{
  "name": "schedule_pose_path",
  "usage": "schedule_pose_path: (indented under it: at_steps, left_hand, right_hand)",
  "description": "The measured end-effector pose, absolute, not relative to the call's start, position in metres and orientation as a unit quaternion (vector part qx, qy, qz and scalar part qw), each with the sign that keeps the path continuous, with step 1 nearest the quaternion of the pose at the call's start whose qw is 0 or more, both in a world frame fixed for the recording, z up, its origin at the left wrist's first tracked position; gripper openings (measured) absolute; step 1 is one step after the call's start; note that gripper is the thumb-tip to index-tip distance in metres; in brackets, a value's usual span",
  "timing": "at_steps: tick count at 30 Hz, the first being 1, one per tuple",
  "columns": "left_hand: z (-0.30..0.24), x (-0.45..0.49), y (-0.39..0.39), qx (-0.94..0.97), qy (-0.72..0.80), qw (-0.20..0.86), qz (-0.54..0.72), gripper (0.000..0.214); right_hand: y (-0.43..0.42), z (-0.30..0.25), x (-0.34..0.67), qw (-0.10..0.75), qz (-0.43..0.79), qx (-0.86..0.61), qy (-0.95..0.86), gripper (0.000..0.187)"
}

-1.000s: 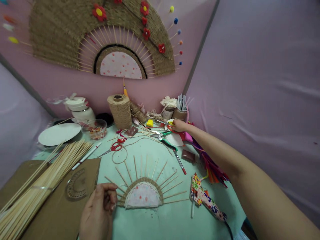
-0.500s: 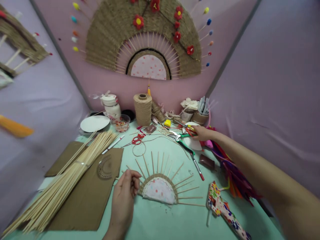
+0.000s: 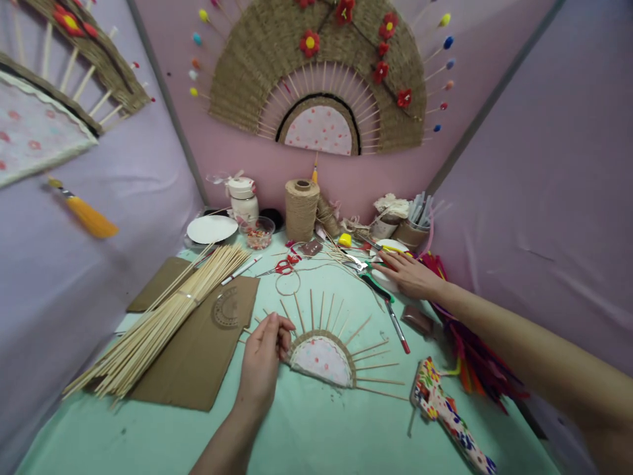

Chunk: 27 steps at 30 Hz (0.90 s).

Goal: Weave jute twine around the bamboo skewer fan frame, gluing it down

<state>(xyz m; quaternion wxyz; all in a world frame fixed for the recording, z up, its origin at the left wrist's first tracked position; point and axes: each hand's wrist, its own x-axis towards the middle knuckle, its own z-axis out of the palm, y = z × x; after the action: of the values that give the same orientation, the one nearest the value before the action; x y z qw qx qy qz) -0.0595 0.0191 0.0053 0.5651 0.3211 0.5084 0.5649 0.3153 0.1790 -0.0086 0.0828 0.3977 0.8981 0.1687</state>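
Note:
My left hand is at the left edge of a small half-round fan, its fingers curled and pressed together; what they hold, if anything, is hidden. The fan has spotted cloth, a twine rim and bamboo sticks fanning out; the hand covers part of its left sticks. At the back right, my right hand lies palm down with its fingers stretched out. Below its fingers are green-handled pruning shears and a white disc. Yellow-handled pliers lie just behind it.
Bamboo sticks lie bundled on cardboard at left, near a protractor. Red scissors, a twine spool and a bead bowl stand behind. A flowered glue gun and red-tipped pen lie right.
My right hand has opened from a closer grip by the pliers, its fingers now spread over the shears. The view has turned left. My left hand stays at the fan's edge.

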Motion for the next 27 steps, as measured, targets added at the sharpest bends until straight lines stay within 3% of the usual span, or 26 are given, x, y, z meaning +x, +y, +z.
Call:
schedule_pose_path:
  at_steps: [6,15,22,27]
  left_hand:
    - [-0.002,-0.063,0.021,0.325,0.515,0.555,0.567,0.043]
    - [0.001,-0.06,0.023,0.323,0.531,0.546,0.561,0.038]
    - [0.001,-0.061,0.025,0.305,0.537,0.549,0.564,0.035]
    - [0.003,-0.06,0.025,0.306,0.538,0.555,0.555,0.034]
  right_hand:
    - [0.186,0.001,0.316,0.109,0.115,0.379,0.912,0.071]
    - [0.227,0.036,0.297,0.052,0.037,0.513,0.856,0.034]
    - [0.255,0.061,0.29,0.036,0.019,0.558,0.829,0.03]
    - [0.25,0.086,0.295,-0.051,0.038,0.58,0.812,0.04]
